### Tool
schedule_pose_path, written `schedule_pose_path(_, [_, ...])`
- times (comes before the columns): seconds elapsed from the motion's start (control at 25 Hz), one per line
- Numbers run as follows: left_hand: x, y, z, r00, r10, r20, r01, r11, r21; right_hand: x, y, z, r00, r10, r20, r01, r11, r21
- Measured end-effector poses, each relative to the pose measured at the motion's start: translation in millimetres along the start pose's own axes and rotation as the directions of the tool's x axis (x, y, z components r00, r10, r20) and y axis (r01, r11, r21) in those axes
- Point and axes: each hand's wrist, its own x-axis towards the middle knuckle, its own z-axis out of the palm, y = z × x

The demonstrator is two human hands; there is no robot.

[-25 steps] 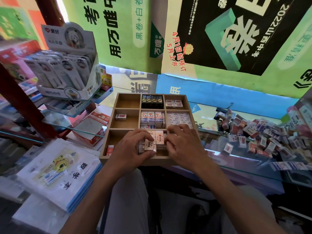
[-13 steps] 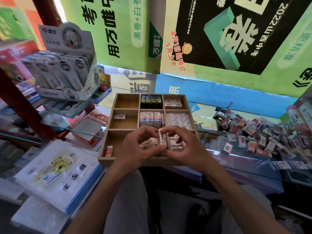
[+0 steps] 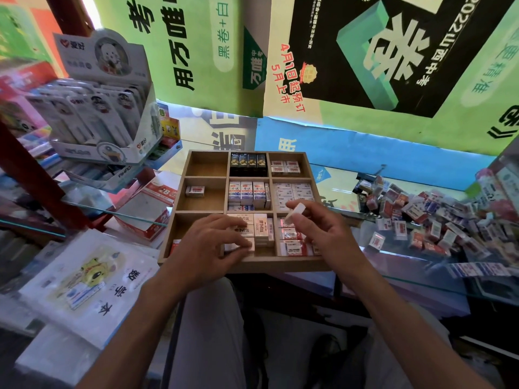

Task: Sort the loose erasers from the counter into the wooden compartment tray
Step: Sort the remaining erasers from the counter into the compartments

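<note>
We see open room in the wooden tray (image 3: pixel 280 267): its far-left compartment (image 3: pixel 207 164) is bare, the middle-left one holds a single eraser (image 3: pixel 195 191), and the near-left one shows mostly bare floor. The centre and right columns are packed. Our left hand (image 3: pixel 205 249) covers the near-middle cell; our right hand (image 3: pixel 323 231), pinching a white eraser (image 3: pixel 295 213), hangs over the near-right one. The loose pile (image 3: pixel 427 220) crowds the glass counter to the right. A display box (image 3: pixel 104 108) overhangs the left approach.
</note>
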Motion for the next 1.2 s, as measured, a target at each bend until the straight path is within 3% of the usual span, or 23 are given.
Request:
schedule_pose_path(0.2, [-9.1,-2.8,-2.5,0.995,0.096,0.031,-0.097,0.994,0.044,1.7,2.1,8.2,1.000,-0.025,0.003,0.025,1.000,-0.008])
schedule_pose_path(0.36, [-13.4,-7.9,-3.3,0.999,0.043,-0.002,-0.043,0.998,0.049,-0.9,-1.7,12.1,0.999,-0.027,0.031,0.028,0.999,-0.016])
schedule_pose_path(0.44, [-13.3,-3.6,-4.8,0.999,-0.008,-0.049,0.005,0.999,-0.049,-1.0,-2.7,14.8,0.998,0.011,0.065,-0.010,1.000,-0.007])
schedule_pose_path(0.52, [-11.5,-0.9,-8.0,0.977,-0.118,-0.180,0.089,0.983,-0.160,-0.2,-5.7,20.2,0.995,0.058,0.085,-0.065,0.995,0.080])
schedule_pose_path(0.64, [-6.2,-16.4,-15.1,0.861,-0.344,-0.374,0.346,0.936,-0.066,4.5,-11.6,31.6,0.988,0.124,0.097,-0.148,0.941,0.305])
schedule_pose_path(0.76, [-6.6,-35.1,-21.2,0.767,-0.568,-0.300,0.600,0.800,0.019,9.1,-14.1,46.8,0.976,0.204,0.073,-0.215,0.882,0.418])
schedule_pose_path(0.88, [-11.4,-37.9,-18.0,0.769,-0.602,-0.214,0.586,0.798,-0.137,12.5,-10.8,56.2,0.974,0.223,0.051,-0.225,0.895,0.385])
schedule_pose_path(1.12, [-21.7,-35.6,-18.2,0.785,-0.541,-0.301,0.510,0.841,-0.181,29.8,-12.2,68.5,0.964,0.264,0.044,-0.260,0.886,0.384])
schedule_pose_path(1.2, [-20.3,-41.3,-23.9,0.773,-0.556,-0.305,0.492,0.830,-0.265,42.7,-17.3,74.2,0.961,0.274,0.037,-0.268,0.890,0.370])
